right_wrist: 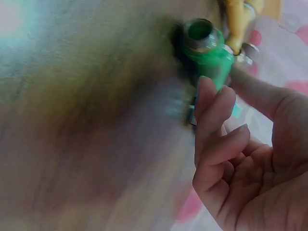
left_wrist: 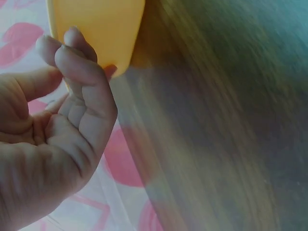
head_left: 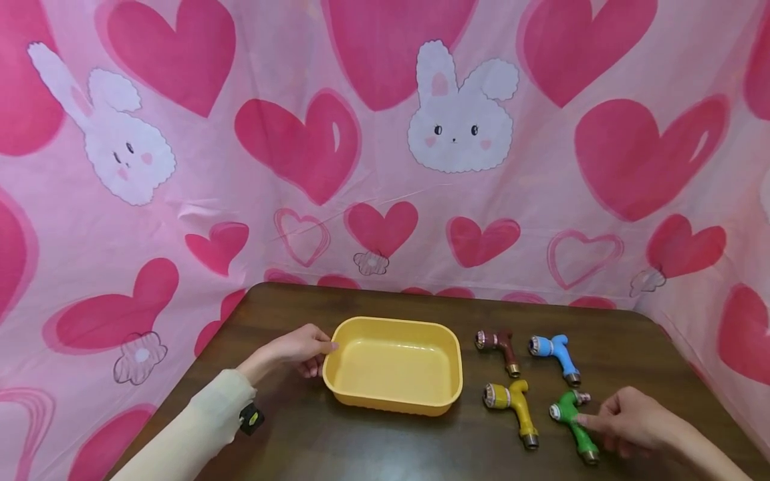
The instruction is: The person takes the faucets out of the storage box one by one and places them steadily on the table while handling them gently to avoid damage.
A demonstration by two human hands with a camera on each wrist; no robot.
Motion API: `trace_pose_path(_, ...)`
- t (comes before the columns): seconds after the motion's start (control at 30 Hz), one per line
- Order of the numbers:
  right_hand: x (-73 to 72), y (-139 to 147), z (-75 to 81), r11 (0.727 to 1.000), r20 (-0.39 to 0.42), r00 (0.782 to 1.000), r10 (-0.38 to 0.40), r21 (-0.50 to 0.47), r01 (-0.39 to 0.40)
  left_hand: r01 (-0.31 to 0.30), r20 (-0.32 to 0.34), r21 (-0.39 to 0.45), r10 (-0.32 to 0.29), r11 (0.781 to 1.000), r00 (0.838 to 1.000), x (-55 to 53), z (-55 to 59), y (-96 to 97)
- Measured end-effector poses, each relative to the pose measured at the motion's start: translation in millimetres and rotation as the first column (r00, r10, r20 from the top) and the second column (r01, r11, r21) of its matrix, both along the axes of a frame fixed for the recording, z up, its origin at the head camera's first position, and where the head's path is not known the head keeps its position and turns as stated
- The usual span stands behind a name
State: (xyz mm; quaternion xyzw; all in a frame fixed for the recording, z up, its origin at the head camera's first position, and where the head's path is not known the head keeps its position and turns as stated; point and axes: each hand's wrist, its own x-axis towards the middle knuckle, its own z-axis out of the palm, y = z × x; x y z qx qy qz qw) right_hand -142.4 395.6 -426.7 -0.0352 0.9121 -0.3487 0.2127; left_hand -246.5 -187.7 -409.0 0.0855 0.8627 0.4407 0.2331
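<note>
My left hand [head_left: 303,349] grips the left rim of a yellow rectangular plastic tub [head_left: 394,401], thumb over the rim and fingers outside. The left wrist view shows the curled fingers [left_wrist: 86,77] against the tub's corner [left_wrist: 103,29]. On the right, my right hand [head_left: 637,421] pinches a green faucet [head_left: 579,427] lying on the table, its thumb across the body. Seen from the right wrist, fingertips [right_wrist: 208,89] overlap the green faucet [right_wrist: 211,60] near its open metal end. Beside it lies a yellow faucet [head_left: 522,413].
Behind these two lie a dark red faucet [head_left: 504,347] and a blue faucet [head_left: 559,351]. All stand to the right of the tub on a dark brown wooden table [head_left: 289,434]. A pink heart-and-rabbit cloth [head_left: 385,174] hangs around the table's back and sides.
</note>
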Motion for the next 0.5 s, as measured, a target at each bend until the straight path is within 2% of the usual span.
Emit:
trace_pose_path(0.17, 3.2, 2, 17.2, 0.998, -0.074, 0.997, 0.028, -0.058, -0.032, 0.019, -0.015, 0.022, -0.019, 1.0, 1.0, -0.2, -1.8, -11.4)
trace_pose_path(0.27, 0.5, -6, 29.9, 0.998, -0.183, 0.982, 0.05, -0.033, -0.057, -0.001, -0.09, 0.025, 0.003, 1.0, 0.996, -4.1, 7.9, -18.4)
trace_pose_path(0.33, -2.9, -16, 40.0, 0.999, -0.296, 0.954, 0.045, 0.037, -0.035, -0.026, -0.166, 0.025, 0.029, 0.999, 0.986, -8.8, 17.4, -21.3)
trace_pose_path(0.37, -5.1, -21, 45.4, 0.997, -0.359, 0.933, 0.038, 0.074, -0.012, -0.039, -0.203, 0.024, 0.043, 0.999, 0.978, -11.1, 23.2, -22.0)
trace_pose_path(0.43, -10.1, -33, 57.7, 0.988, -0.472, 0.882, 0.017, 0.144, 0.058, -0.067, -0.289, 0.005, 0.066, 0.998, 0.955, -14.7, 36.4, -21.7)
trace_pose_path(0.5, -15.7, -44, 69.5, 0.98, -0.54, 0.842, 0.004, 0.169, 0.103, -0.095, -0.378, -0.02, 0.08, 0.995, 0.922, -16.5, 50.2, -19.3)
